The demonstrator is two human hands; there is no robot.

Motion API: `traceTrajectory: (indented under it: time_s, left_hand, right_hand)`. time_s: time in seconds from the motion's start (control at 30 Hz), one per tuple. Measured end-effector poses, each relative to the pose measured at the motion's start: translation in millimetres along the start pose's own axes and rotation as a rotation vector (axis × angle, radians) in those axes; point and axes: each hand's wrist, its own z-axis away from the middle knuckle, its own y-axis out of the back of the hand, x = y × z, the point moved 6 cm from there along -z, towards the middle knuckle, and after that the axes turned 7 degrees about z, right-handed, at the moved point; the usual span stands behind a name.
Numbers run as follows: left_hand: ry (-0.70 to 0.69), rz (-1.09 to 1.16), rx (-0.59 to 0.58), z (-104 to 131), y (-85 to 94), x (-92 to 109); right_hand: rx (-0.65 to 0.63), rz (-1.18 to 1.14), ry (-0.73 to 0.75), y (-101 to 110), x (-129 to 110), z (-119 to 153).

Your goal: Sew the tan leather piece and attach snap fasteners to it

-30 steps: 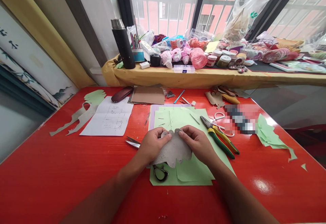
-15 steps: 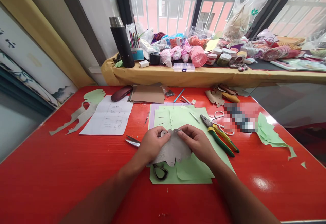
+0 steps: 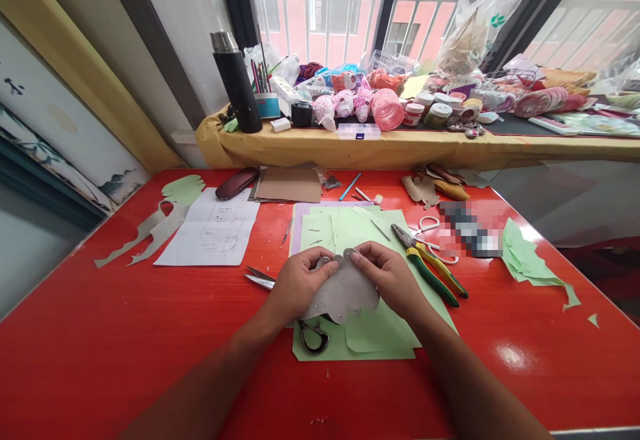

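Observation:
Between my two hands is a pair of grey scalloped cut-out pieces, thin like leather or card, with small holes near the edges. My left hand pinches the left part at its upper edge, thumb on top. My right hand pinches the right part the same way. The pieces overlap in the middle; whether they are joined I cannot tell. Green paper sheets lie beneath. Black-handled scissors rest under my left hand, their blades showing to its left. To the right of my right hand lie pliers with green and yellow handles.
White-handled scissors lie beyond the pliers. A marked white sheet and grey-green scraps are on the left of the red table. Green paper scraps lie right. A black flask stands on the crowded sill.
My right hand has shifted the right piece slightly, and the gap at the lower middle has closed as the pieces overlap more. Both hands keep their pinch.

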Motion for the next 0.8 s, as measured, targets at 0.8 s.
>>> traceTrajectory:
  time_s: [0.8]
  left_hand:
    - [-0.092,-0.140,0.008,0.1,0.3,-1.6]
  right_hand:
    - [-0.126,0.034,0.021,-3.6,0.0,2.4]
